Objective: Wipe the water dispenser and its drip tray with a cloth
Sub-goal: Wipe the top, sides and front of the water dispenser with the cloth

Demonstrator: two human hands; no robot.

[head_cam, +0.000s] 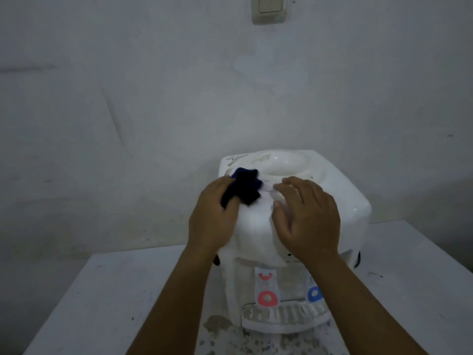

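Hands meet on top of a white water dispenser (340,201), which stands at the centre of the frame, slightly to the right, on a pale table (102,290) against a plain grey-white wall (128,98). The scene is dim and slightly blurred.

The left hand (212,219), reaching up from the lower middle of the frame, grips a dark blue cloth (243,187). Its fingers are curled round the bunched fabric, and the cloth presses on the dispenser's top at its left front edge, just left of the round bottle recess (284,162). Brownish marks show on the rim behind the cloth.

The right hand (307,216), coming from the lower right, lies on the top front of the dispenser, near the cloth but apart from it. Its fingers are bent and slightly spread, resting on the white casing without holding anything.

Lower on the dispenser's front, between the two forearms, a tap with a red ring (267,297) sits to the left and a tap with a blue ring (314,294) to the right, partly covered by the right forearm. Beneath them, at the bottom centre of the frame, the white slotted drip tray (281,319) juts forward. The table just in front of the tray is stained and speckled.

A pale wall switch (268,7) is at the top centre of the frame.
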